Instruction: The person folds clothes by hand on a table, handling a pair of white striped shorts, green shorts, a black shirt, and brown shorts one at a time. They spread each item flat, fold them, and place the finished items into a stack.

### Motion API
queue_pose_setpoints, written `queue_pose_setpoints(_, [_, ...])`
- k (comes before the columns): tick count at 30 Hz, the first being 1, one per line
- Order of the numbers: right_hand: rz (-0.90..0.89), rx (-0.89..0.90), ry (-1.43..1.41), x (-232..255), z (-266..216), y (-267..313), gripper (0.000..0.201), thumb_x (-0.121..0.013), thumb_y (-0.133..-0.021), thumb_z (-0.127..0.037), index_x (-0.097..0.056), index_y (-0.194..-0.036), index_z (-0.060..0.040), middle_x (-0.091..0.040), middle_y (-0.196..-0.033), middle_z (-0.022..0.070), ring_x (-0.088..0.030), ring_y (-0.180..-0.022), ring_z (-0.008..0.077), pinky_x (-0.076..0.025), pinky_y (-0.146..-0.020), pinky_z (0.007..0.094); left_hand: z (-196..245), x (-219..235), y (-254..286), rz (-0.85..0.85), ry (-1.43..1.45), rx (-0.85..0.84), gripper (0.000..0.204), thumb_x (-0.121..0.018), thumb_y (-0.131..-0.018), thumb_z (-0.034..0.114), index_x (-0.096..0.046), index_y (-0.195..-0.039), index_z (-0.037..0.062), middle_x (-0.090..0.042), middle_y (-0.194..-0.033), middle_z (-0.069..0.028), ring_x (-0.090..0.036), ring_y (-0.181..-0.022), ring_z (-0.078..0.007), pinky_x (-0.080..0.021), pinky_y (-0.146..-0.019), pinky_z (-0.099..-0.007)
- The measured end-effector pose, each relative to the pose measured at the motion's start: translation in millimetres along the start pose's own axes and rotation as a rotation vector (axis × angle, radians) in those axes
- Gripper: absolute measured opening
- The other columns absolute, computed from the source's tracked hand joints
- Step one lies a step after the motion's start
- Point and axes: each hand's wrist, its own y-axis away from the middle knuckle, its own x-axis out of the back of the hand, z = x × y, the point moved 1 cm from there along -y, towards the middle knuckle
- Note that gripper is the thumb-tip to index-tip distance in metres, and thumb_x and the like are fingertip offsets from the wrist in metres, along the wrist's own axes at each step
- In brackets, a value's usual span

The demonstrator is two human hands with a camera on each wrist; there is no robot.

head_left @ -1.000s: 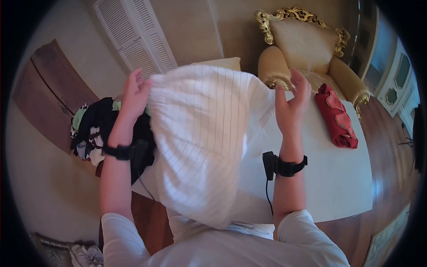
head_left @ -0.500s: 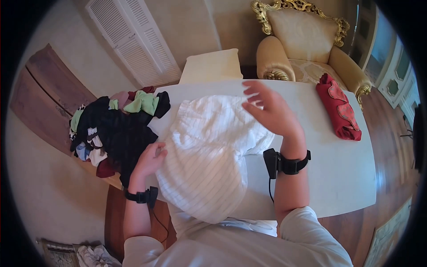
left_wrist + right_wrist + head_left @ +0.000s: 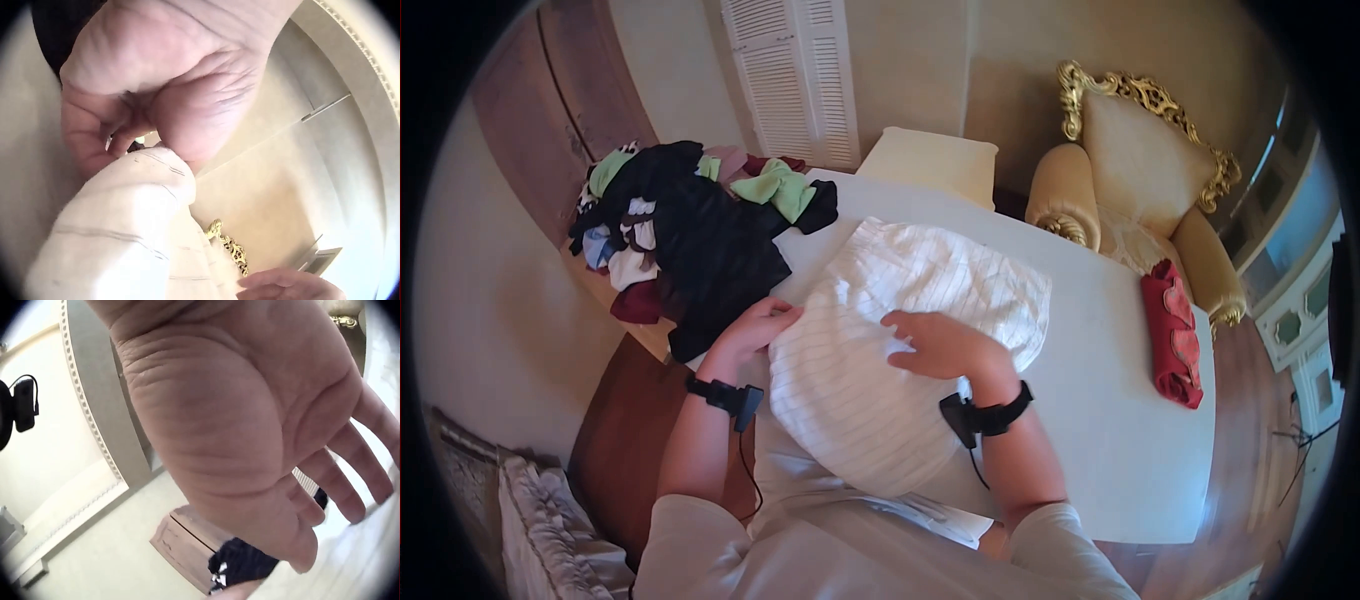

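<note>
A white garment with thin dark stripes (image 3: 850, 375) lies spread on the white table, its near end hanging over the edge toward the person's body. At its left edge, my left hand (image 3: 755, 328) pinches the cloth; the left wrist view shows thumb and fingers (image 3: 94, 134) meeting at a raised fold (image 3: 125, 206). My right hand (image 3: 945, 343) is over the middle of the garment, fingers spread and relaxed. In the right wrist view the palm (image 3: 219, 425) faces the camera, with nothing in its grasp.
A heap of dark and coloured clothes (image 3: 710, 240) lies at the table's left side. On the right rests a rolled red cloth bundle (image 3: 1170, 340). Behind the table (image 3: 1090, 430) stand a cream stool (image 3: 930, 165) and a gilded armchair (image 3: 1150, 140).
The striped garment, held up a second ago, now lies on the table. My left hand came down to its left edge and took hold. My right hand moved down and left over it.
</note>
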Motion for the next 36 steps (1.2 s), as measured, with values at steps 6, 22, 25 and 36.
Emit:
queue_pose_setpoints(6, [-0.022,-0.020,0.167,-37,7,-21,0.053,-0.074,-0.089,-0.027,-0.063,-0.137,-0.0064,-0.067,-0.131,0.0200,-0.060,-0.126,0.0411,-0.048,-0.108,0.0481,2,-15,-14,-0.207,0.023,0.016,0.076,-0.083,-0.090,0.045,-0.053,-0.147,0.0048,-0.068,-0.125,-0.0121,-0.065,-0.101,-0.0183,-0.053,-0.078,-0.0344])
queue_pose_setpoints(22, [0.319,-0.462,0.363,-36,72,-35,0.080,-0.049,-0.103,-0.064,-0.036,-0.166,-0.0157,-0.022,-0.175,0.0184,-0.013,-0.161,0.0476,-0.012,-0.125,0.0692,25,-35,-11,0.399,-0.740,-0.799,0.070,-0.077,-0.090,0.026,-0.048,-0.149,0.0044,-0.042,-0.157,-0.0260,-0.039,-0.147,-0.0442,-0.035,-0.120,-0.0496])
queue_pose_setpoints(25, [0.452,-0.443,0.441,-44,103,-33,0.079,-0.048,-0.104,-0.065,-0.038,-0.165,-0.0167,-0.025,-0.174,0.0197,-0.014,-0.161,0.0479,-0.011,-0.125,0.0699,22,-77,-16,0.116,-0.960,-0.695,0.085,-0.067,-0.098,0.050,-0.033,-0.164,0.0093,-0.023,-0.171,-0.0255,-0.020,-0.159,-0.0439,-0.019,-0.128,-0.0525])
queue_pose_setpoints(36, [0.417,-0.492,0.543,17,156,-31,0.078,-0.039,-0.105,-0.067,-0.037,-0.165,-0.0166,-0.027,-0.173,0.0172,-0.019,-0.160,0.0452,-0.012,-0.126,0.0681,46,-126,-94,0.082,-0.950,-0.698,0.090,-0.047,-0.098,0.075,-0.036,-0.166,0.0171,-0.020,-0.175,-0.0217,-0.012,-0.163,-0.0401,-0.005,-0.129,-0.0599])
